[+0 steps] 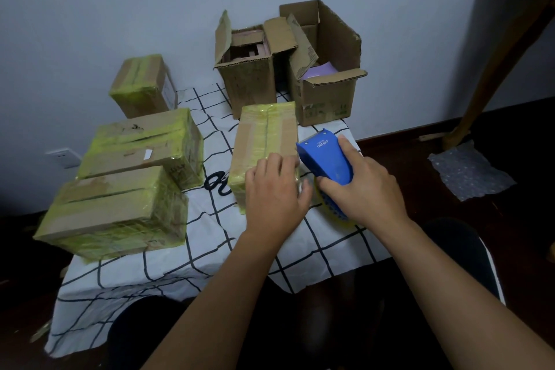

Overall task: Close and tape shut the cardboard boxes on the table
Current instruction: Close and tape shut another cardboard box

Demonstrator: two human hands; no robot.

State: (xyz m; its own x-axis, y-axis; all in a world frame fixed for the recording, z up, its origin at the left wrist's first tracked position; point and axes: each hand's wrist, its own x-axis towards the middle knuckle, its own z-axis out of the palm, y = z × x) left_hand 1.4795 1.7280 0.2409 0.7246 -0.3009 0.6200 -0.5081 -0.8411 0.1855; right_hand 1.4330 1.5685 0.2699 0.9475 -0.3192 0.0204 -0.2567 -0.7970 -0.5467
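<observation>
- I'm on the middle box (265, 141), which lies closed on the counter (210, 252) with yellowish tape along its top seam and round its near end; the step in hand looks like finishing the strip at that near right corner.
- My left hand (274, 192) lies on the near end of this box, fingers fairly straight and pressing down on the tape, so that grip is apart and clamped on nothing.
- My right hand (362, 183) has its grip wrapped round the blue tape dispenser (326, 156), which sits just beside the box's right edge, its toothed nose pointing away from me; the tape roll (330, 207) shows beneath my palm.
- Whether the tape is already cut from the roll I cannot tell; the join is hidden under my hands.
- Three taped boxes sit to the left: one near me (114, 210), one behind it (144, 144), and a small one at the far edge (144, 84).
- Two boxes remain undone at the back: a narrow open box (249, 81) and a wider open box (327, 96) touching its right side, flaps up.
- My judgement: next I need to tear the tape against the teeth, smooth the tail flat with my left hand, then slide this box aside and pull an open one forward to fold its flaps.
</observation>
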